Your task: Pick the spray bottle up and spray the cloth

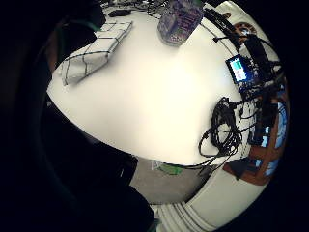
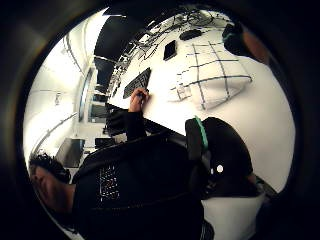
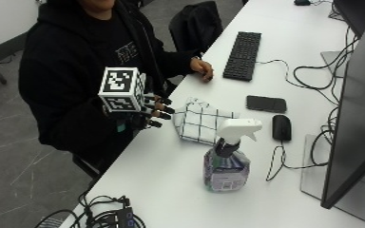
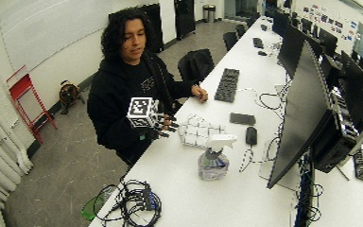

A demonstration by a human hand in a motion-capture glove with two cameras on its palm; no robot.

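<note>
A clear spray bottle (image 3: 226, 164) with a white trigger head stands upright on the white table (image 3: 163, 185); it also shows in the little finger side palm view as the bottle (image 1: 179, 21). A folded white cloth (image 3: 201, 122) with a dark grid lies flat just beyond it, toward the person. My gloved right hand (image 3: 149, 113) hovers at the table's edge beside the cloth, its fingers relaxed and pointing toward the cloth, holding nothing. The cloth (image 1: 94, 48) and the cloth (image 2: 212, 75) appear in both palm views. The hand (image 4: 159, 125) is well apart from the bottle (image 4: 213, 161).
A black phone (image 3: 266, 103) and a mouse (image 3: 282, 127) lie behind the cloth, and a keyboard (image 3: 243, 54) farther along, with the person's bare hand (image 3: 203, 70) beside it. A large monitor (image 3: 360, 118) stands at the right. A cable bundle (image 3: 106, 216) sits at the near table end.
</note>
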